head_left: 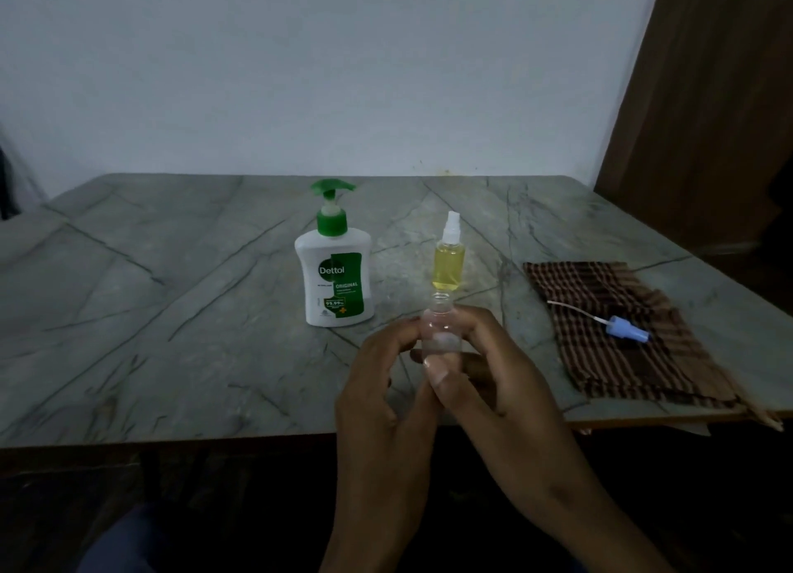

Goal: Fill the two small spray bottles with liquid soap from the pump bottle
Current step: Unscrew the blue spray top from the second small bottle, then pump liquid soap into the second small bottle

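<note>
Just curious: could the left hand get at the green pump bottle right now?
Probably not at once: the left hand grips the empty bottle with the right hand. The path to the pump bottle looks clear.

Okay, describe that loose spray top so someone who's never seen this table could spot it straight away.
Start at the grey stone table and go to its right side, where a brown checked cloth lies. The spray top lies on it, pale blue, with a thin white tube trailing left. Unlike the white sprayer on the yellow-filled bottle, it's detached.
</note>
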